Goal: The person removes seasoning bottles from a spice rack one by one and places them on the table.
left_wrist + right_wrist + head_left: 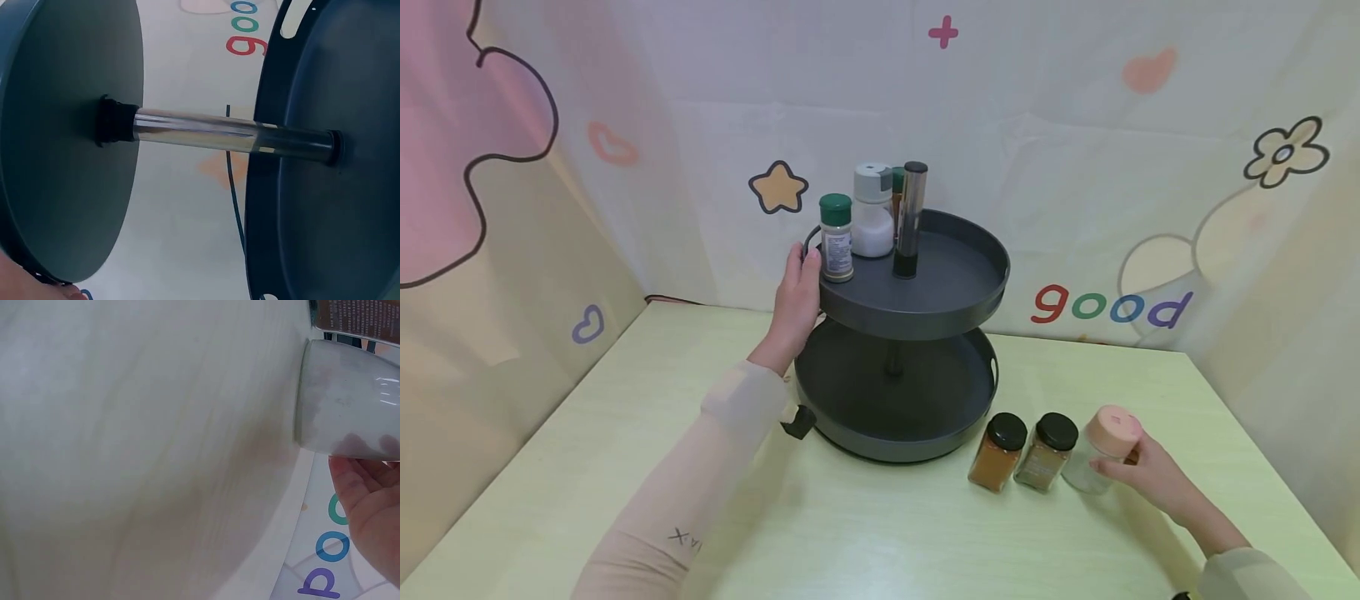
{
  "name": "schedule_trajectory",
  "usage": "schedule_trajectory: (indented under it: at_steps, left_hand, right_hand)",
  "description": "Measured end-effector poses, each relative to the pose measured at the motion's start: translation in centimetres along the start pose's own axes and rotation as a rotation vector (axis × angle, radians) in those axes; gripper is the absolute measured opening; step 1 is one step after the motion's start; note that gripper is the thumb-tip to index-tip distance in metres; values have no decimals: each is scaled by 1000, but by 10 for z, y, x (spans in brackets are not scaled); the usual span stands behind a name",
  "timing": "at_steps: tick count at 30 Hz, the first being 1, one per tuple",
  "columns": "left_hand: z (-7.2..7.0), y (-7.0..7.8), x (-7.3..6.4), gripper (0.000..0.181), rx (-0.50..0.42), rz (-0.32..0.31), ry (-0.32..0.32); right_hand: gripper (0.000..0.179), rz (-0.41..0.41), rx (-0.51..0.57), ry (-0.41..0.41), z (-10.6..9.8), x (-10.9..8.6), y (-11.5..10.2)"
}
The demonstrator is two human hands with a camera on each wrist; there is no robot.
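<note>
A dark grey two-tier round rack (pixel 917 312) stands on the table. My left hand (pixel 796 304) grips the left rim of its upper tray, beside a green-capped spice bottle (pixel 837 242). Also on that tray are a white-lidded shaker of white contents (pixel 873 221), a tall slim clear tube-shaped bottle with dark ends (pixel 910 221) and, partly hidden, another green-capped bottle (pixel 898 179). My right hand (pixel 1153 479) holds a clear jar with a pink lid (pixel 1115 432) at the right. In the right wrist view, fingers touch the side of the glass jar (pixel 347 400).
Two black-lidded spice jars, one orange-brown (pixel 996 458) and one paler (pixel 1045 457), stand between the rack and the pink-lidded jar. The lower tray (pixel 887 400) sits under the upper one, joined by a central metal post (pixel 194 128). A printed cloth (pixel 1037 150) hangs behind the table.
</note>
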State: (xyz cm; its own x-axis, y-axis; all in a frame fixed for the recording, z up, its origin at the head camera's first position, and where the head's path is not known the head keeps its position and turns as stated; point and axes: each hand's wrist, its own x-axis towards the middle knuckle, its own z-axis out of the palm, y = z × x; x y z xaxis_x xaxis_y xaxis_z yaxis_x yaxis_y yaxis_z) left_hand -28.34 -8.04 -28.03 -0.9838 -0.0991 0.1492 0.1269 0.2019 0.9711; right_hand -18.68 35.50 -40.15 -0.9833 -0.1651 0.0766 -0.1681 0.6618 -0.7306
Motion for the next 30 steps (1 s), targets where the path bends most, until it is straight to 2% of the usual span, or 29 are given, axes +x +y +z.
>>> schedule_trajectory:
  at_steps: [4, 12, 22, 30]
  left_hand:
    - [-2, -2, 2, 57, -19, -11, -21]
    - [-4, -1, -2, 56, -46, 1, -34]
    - [0, 2, -17, 61, 16, 7, -23]
    - [5, 3, -32, 65, 0, 15, -17]
  right_hand:
    - [58, 1, 4, -4, 0, 0, 1]
    - [58, -5, 3, 4, 1, 0, 1]
    - [57, -25, 30, 6, 2, -1, 2]
    - [57, -33, 31, 8, 2, -1, 2]
